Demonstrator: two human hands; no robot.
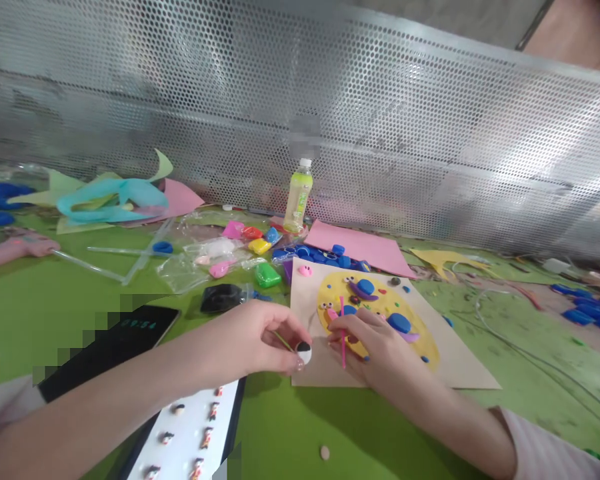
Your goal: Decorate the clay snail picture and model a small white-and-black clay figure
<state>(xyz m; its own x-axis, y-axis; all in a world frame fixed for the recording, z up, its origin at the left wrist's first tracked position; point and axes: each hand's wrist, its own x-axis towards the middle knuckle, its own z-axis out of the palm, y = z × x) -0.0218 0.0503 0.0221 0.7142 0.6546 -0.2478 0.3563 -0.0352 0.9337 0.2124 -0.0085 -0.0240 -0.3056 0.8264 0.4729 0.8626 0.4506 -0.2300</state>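
My left hand [260, 337] pinches a small white clay piece with a black top [305, 353] between thumb and fingertips, just left of the paper. A thin greenish stick shows between those fingers. My right hand [375, 343] has its fingers closed around a slim pink modelling tool [343, 340], over the lower part of the picture. Under it lies a beige sheet [450, 363] with a yellow clay oval [425, 347]. On the oval sit blue clay rounds, purple strips, small eyes and coloured dots. My right fingers hide part of the oval.
A phone [125, 340] and a screen with small figure pictures [190, 433] lie at left. Behind are a black clay packet [223, 298], a green clay packet [267, 274], a drink bottle [299, 197] and pink paper [363, 247]. Another person's hand [35, 245] is far left.
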